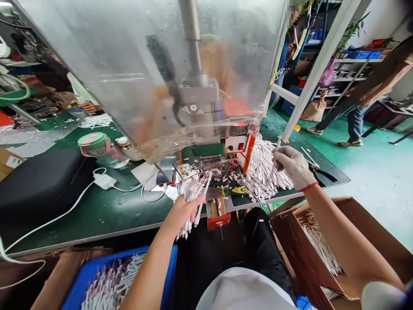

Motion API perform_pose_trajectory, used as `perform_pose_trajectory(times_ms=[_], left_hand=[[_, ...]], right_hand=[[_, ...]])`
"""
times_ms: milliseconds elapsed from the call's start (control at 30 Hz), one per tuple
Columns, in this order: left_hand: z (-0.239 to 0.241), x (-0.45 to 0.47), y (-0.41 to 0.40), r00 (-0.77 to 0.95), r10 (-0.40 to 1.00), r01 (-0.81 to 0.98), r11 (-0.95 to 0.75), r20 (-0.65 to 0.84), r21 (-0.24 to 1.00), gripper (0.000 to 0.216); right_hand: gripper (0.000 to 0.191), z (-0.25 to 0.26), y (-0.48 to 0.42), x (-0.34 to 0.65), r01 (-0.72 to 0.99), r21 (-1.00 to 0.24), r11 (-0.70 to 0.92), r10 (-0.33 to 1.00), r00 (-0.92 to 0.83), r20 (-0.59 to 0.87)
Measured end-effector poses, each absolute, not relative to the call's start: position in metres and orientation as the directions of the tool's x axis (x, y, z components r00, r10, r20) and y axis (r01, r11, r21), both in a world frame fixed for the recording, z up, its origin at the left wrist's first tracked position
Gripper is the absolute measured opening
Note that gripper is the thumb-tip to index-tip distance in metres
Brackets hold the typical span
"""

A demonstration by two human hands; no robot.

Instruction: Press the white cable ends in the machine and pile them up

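White sticks (264, 172): loose heap on the green bench mat (97, 211), just ahead of the right hand (292, 167). Fanned bundle of sticks (192, 193) sits in the left hand (183, 214). Left hand bare, closed around the bundle, ends splaying past both sides of the fist. Right hand gloved, fingers pinched on 1 upright stick (276, 156).

Risks, my read:
1. Bundle looks loosely packed. If the left hand's grip eases, sticks could slide out into the blue crate (97, 263) below that forearm and mix with its contents.
2. Heap leans against the small bench machine (211, 163), with loose bits around its base. A knock from the right wrist could push sticks into the mechanism and jam it.
3. White cable (151, 189) loops just beyond the left hand. A snag could drag sticks off the mat.
4. Pliers (324, 174) lie beside the right hand. Bumping them could scatter the heap.
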State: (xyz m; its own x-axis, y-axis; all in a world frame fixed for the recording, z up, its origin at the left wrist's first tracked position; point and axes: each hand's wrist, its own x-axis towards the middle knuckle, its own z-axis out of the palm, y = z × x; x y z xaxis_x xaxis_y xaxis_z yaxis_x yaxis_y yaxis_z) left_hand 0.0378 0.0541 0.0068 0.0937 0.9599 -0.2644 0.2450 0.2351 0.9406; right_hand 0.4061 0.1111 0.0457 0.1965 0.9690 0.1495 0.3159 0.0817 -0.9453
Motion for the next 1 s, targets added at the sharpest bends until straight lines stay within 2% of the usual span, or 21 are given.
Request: perform_pose_trajectory(times_ms=[67,133,200,400,633,900,1000], left_hand=[[0.007,0.029,0.038,0.068,0.958,0.196,0.263,-0.28,0.945,0.034],[0.005,0.024,0.024,0.042,0.953,0.142,0.292,-0.301,0.946,0.035],[0.002,0.022,0.012,0.015,0.947,0.097,0.318,-0.321,0.943,0.037],[-0.013,0.014,-0.012,-0.074,0.93,-0.023,0.36,-0.361,0.933,0.039],[-0.033,0.002,-0.024,-0.128,0.914,-0.047,0.382,-0.385,0.923,0.044],[-0.019,0.005,-0.021,-0.083,0.945,0.072,0.322,-0.316,0.944,0.041],[-0.013,0.0,-0.016,0.015,0.961,0.167,0.27,-0.277,0.948,0.039]], right_hand=[[0.028,0.044,0.09,0.375,0.132,-0.991,-0.033,0.998,-0.039,-0.038],[0.032,0.033,0.074,0.339,0.041,-0.981,-0.192,0.944,-0.265,-0.195],[0.034,0.018,0.069,0.302,0.011,-0.956,-0.295,0.893,-0.354,-0.279],[0.031,-0.019,0.097,0.242,-0.035,-0.918,-0.394,0.888,-0.27,-0.371],[0.029,-0.019,0.114,0.235,-0.099,-0.887,-0.451,0.879,-0.225,-0.421],[0.028,-0.024,0.118,0.231,-0.103,-0.887,-0.451,0.88,-0.219,-0.422],[0.03,-0.013,0.115,0.239,0.049,-0.928,-0.368,0.907,-0.202,-0.37]])
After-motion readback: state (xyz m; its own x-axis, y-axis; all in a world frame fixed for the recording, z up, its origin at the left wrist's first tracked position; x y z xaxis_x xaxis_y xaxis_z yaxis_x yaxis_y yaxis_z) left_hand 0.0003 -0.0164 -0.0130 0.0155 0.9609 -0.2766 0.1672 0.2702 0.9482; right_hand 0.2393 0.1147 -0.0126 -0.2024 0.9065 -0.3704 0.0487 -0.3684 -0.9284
